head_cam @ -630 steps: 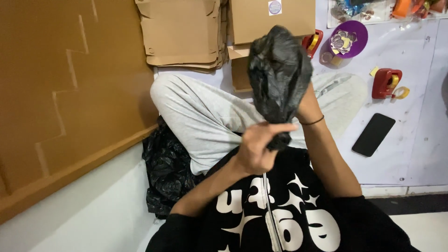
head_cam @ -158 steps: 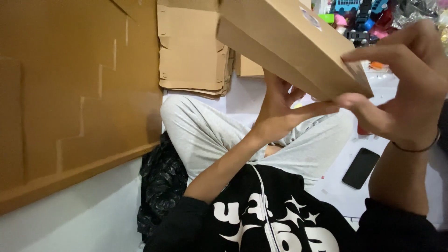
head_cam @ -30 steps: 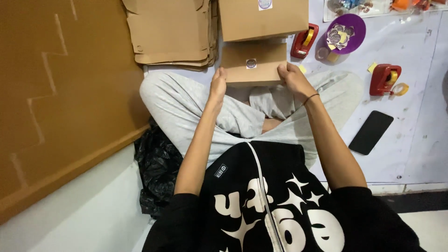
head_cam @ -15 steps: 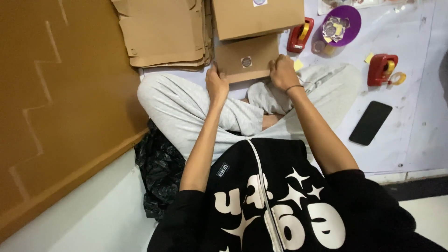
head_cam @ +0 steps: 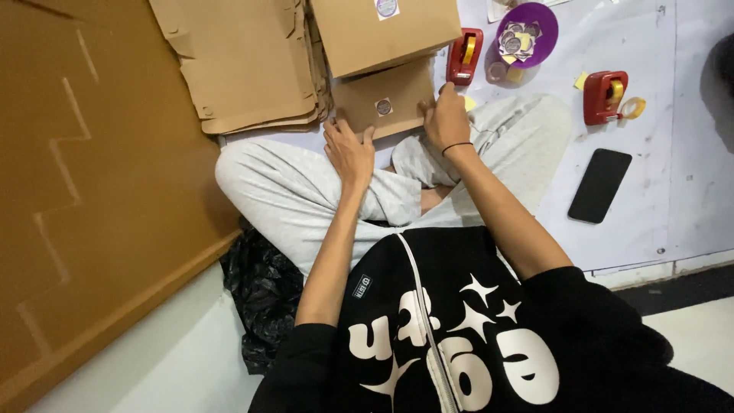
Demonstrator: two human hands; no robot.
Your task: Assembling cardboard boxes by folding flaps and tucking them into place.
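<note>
A person seated cross-legged on a pale floor sheet (head_cam: 657, 191) presses both hands onto a small brown cardboard box (head_cam: 384, 95) sealed with a round sticker (head_cam: 384, 106). The box lies on the sheet just past the person's knees, its far edge tucked under a larger cardboard box (head_cam: 375, 30). The left hand (head_cam: 348, 149) lies flat and spread on the box's near left corner; the right hand (head_cam: 447, 118), a black band at its wrist, grips the box's right edge with fingers curled.

A stack of flattened cardboard blanks (head_cam: 245, 65) lies to the left of both boxes. Toward the sheet's far edge sit a red tape dispenser (head_cam: 464, 55) and a purple dish of round stickers (head_cam: 526, 34); a second red tape dispenser (head_cam: 605, 95) stands farther right, with a black phone (head_cam: 600, 185) lying nearer. A crumpled black plastic bag (head_cam: 260, 294) rests by the person's left hip, against a large brown board (head_cam: 92, 191).
</note>
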